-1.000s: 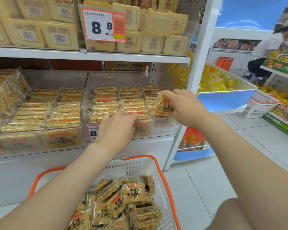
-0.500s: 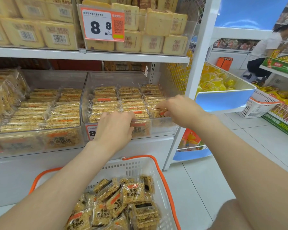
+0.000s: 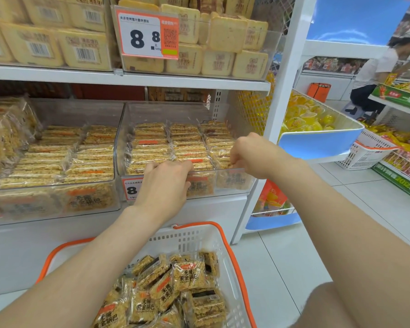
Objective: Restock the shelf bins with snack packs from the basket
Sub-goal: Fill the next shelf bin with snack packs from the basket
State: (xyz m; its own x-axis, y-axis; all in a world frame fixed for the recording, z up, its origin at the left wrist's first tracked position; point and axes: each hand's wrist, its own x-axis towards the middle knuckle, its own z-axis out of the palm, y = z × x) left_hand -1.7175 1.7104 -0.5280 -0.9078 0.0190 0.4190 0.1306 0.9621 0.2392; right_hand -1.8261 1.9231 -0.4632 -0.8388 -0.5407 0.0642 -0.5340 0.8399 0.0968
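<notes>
Left hand (image 3: 163, 183) reaches palm-down, wrist straight, fingers hooked over the front rim of the clear shelf bin (image 3: 175, 112), with the tips on the front row of snack packs (image 3: 152, 147). Can't tell if it grips a pack or just presses. Right hand (image 3: 249, 155) comes in from the right, forearm stretched out, knuckles up. Its fingers (image 3: 233, 159) are curled down and pinch one snack pack (image 3: 223, 162) at the front of the bin's right row. Both arms extend over the basket (image 3: 225, 235), which sits below the shelf. More packs (image 3: 187, 278) are piled in the basket.
</notes>
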